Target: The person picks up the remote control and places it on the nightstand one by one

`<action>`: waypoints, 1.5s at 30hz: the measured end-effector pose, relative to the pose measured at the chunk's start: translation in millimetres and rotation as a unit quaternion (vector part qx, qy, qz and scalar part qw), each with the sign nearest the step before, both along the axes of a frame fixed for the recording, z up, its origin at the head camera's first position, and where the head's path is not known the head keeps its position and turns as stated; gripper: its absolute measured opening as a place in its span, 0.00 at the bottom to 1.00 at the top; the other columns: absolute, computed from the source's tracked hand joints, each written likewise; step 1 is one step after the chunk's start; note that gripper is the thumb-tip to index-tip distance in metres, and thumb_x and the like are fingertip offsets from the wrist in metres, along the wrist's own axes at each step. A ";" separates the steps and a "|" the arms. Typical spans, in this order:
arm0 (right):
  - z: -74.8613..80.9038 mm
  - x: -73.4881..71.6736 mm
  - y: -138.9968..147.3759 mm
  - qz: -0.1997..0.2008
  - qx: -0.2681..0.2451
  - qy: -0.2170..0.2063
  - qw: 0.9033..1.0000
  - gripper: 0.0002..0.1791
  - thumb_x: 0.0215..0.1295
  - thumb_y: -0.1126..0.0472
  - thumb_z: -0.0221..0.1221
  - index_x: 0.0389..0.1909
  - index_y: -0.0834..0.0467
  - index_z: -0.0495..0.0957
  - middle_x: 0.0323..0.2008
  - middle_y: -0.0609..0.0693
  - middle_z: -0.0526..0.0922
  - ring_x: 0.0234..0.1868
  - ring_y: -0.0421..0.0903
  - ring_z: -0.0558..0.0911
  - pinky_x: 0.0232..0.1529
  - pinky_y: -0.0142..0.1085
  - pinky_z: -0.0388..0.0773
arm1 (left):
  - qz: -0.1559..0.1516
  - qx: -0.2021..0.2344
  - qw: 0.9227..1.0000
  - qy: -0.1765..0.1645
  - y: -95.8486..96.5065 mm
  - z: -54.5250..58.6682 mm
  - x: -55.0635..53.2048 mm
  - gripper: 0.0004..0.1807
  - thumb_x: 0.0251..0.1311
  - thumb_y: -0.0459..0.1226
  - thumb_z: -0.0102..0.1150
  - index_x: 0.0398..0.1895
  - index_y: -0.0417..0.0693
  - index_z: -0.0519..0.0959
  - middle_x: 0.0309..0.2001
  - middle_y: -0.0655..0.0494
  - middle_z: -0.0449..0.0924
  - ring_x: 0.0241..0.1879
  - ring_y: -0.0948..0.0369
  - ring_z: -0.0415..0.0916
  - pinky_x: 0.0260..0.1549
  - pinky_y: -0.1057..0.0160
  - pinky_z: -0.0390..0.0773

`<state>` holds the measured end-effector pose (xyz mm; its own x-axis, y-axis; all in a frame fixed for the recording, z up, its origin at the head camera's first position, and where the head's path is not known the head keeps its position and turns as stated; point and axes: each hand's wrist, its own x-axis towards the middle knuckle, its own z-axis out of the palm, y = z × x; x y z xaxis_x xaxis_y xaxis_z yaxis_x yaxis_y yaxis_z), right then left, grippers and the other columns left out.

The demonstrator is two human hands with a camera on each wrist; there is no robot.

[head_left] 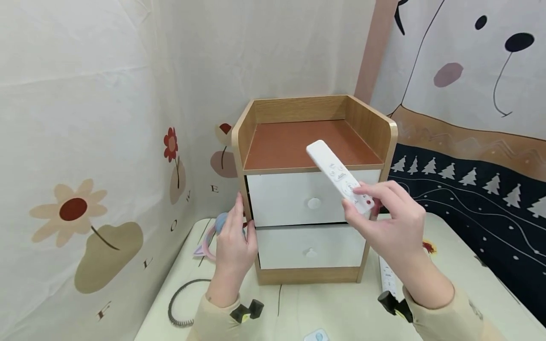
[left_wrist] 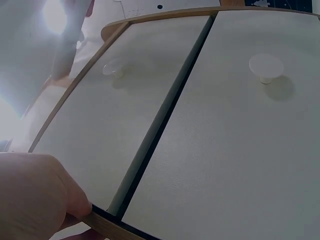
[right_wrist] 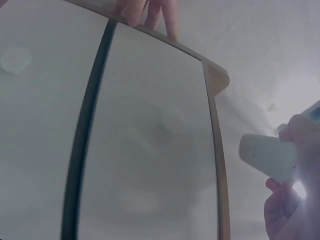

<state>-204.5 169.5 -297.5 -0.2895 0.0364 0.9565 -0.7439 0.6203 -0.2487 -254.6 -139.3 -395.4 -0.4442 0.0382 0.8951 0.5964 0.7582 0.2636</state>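
Note:
A small wood-coloured cabinet [head_left: 309, 275] with two white drawers stands in front of me. Its upper drawer [head_left: 277, 201] and lower drawer [head_left: 281, 248] each have a round white knob, and both are pushed in. My left hand [head_left: 233, 253] rests against the cabinet's left side, fingers along the side panel and thumb by its front edge. My right hand [head_left: 394, 215] pinches the lower end of a white remote control [head_left: 332, 166] with grey printed buttons and a red one. The remote is tilted in the air before the upper drawer; its plain back shows in the right wrist view.
The cabinet has an open top shelf [head_left: 298, 142] with raised sides. On the table [head_left: 247, 312] lie a coiled dark cord [head_left: 172, 303], a pink-and-purple ring-shaped item [head_left: 206, 244], a white power strip [head_left: 387, 274] and a small white card [head_left: 316, 336]. Printed cloth hangs around.

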 end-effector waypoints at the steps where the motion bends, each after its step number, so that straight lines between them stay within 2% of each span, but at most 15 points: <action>1: 4.3 -2.0 -2.2 -0.008 0.011 -0.007 1.000 0.15 0.53 0.59 0.78 0.42 0.61 0.93 0.37 0.56 0.90 0.30 0.34 0.73 0.33 0.16 0.69 | 0.001 0.000 1.000 -0.001 0.1 0.5 0.1 0.42 0.67 0.23 0.65 0.84 0.30 0.62 0.68 0.30 0.81 0.50 0.39 0.89 0.39 0.47 0.93; 4: 17.1 -6.8 -8.4 -0.040 0.048 -0.022 0.998 0.15 0.55 0.57 0.79 0.42 0.59 0.93 0.35 0.54 0.89 0.28 0.36 0.71 0.31 0.18 0.67 | 0.005 0.001 1.000 -0.003 0.5 1.5 0.6 0.42 0.67 0.24 0.65 0.84 0.30 0.62 0.68 0.30 0.81 0.52 0.39 0.88 0.40 0.47 0.93; 8: 31.9 -10.6 -15.0 -0.061 0.075 -0.033 0.995 0.12 0.54 0.58 0.78 0.38 0.58 0.92 0.29 0.52 0.86 0.26 0.39 0.72 0.28 0.21 0.66 | 0.003 0.001 1.000 -0.008 1.7 0.5 2.2 0.42 0.67 0.24 0.65 0.84 0.31 0.62 0.68 0.30 0.81 0.50 0.40 0.89 0.38 0.47 0.93; 11: 40.8 -12.2 -19.5 -0.060 0.084 -0.059 0.993 0.11 0.54 0.59 0.79 0.37 0.57 0.92 0.26 0.50 0.83 0.26 0.39 0.72 0.27 0.22 0.64 | 0.003 0.001 1.000 -0.007 2.1 -1.5 3.2 0.43 0.66 0.23 0.65 0.84 0.31 0.62 0.67 0.29 0.82 0.50 0.40 0.89 0.38 0.48 0.93; 15: 50.9 -15.5 -25.9 -0.054 0.100 -0.108 0.988 0.09 0.58 0.58 0.79 0.38 0.56 0.92 0.27 0.49 0.81 0.28 0.41 0.73 0.28 0.24 0.65 | 0.006 0.003 1.000 0.006 1.4 -3.2 2.9 0.43 0.65 0.22 0.65 0.83 0.29 0.63 0.66 0.29 0.82 0.51 0.38 0.88 0.38 0.46 0.93; 20: 59.2 -25.5 -32.3 -0.058 0.120 -0.170 0.976 0.07 0.64 0.56 0.75 0.39 0.55 0.92 0.32 0.50 0.88 0.33 0.47 0.80 0.34 0.35 0.75 | 0.006 0.004 1.000 0.014 1.5 -4.1 2.2 0.42 0.64 0.21 0.65 0.82 0.28 0.63 0.64 0.28 0.83 0.50 0.38 0.88 0.37 0.46 0.93; 24: 63.8 -36.2 -36.0 -0.068 0.140 -0.209 0.966 0.09 0.68 0.54 0.72 0.40 0.55 0.92 0.33 0.53 0.89 0.39 0.52 0.80 0.41 0.43 0.74 | 0.007 0.004 1.000 0.008 2.6 -4.8 3.0 0.42 0.64 0.21 0.65 0.83 0.28 0.63 0.64 0.28 0.83 0.50 0.38 0.88 0.36 0.47 0.93; 30: 70.7 -48.4 -45.6 -0.076 0.170 -0.216 0.958 0.14 0.69 0.50 0.73 0.42 0.57 0.91 0.31 0.54 0.83 0.41 0.55 0.76 0.43 0.45 0.70 | 0.008 0.006 1.000 0.004 3.1 -5.2 3.4 0.42 0.65 0.22 0.65 0.83 0.29 0.63 0.67 0.29 0.82 0.52 0.38 0.88 0.39 0.46 0.93; 35: 79.3 -58.6 -54.7 -0.079 0.206 -0.215 0.951 0.21 0.69 0.45 0.74 0.45 0.60 0.92 0.33 0.56 0.86 0.43 0.58 0.81 0.46 0.49 0.75 | 0.009 0.003 1.000 0.010 2.3 -4.9 1.7 0.42 0.65 0.22 0.65 0.83 0.28 0.63 0.67 0.28 0.81 0.52 0.37 0.88 0.37 0.46 0.93; 41: 91.2 -67.7 -61.6 -0.082 0.246 -0.252 0.932 0.24 0.73 0.40 0.70 0.51 0.57 0.93 0.38 0.58 0.89 0.47 0.57 0.83 0.50 0.51 0.79 | 0.010 -0.001 1.000 0.009 2.5 -2.9 0.8 0.42 0.66 0.22 0.65 0.83 0.29 0.63 0.65 0.28 0.82 0.50 0.38 0.88 0.36 0.47 0.92; 45: 96.2 -72.1 -67.7 -0.078 0.265 -0.274 0.921 0.23 0.77 0.42 0.66 0.55 0.57 0.92 0.44 0.58 0.89 0.48 0.56 0.83 0.51 0.50 0.81 | 0.010 -0.002 1.000 0.008 2.4 -0.5 0.7 0.41 0.66 0.22 0.64 0.83 0.28 0.63 0.65 0.28 0.82 0.51 0.37 0.88 0.37 0.46 0.93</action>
<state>-276.6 101.8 -201.2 -0.7644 -0.3122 0.5641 -0.4891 0.8509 -0.1917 -253.9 -136.9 -396.0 -0.4310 0.0320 0.9018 0.5846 0.7712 0.2520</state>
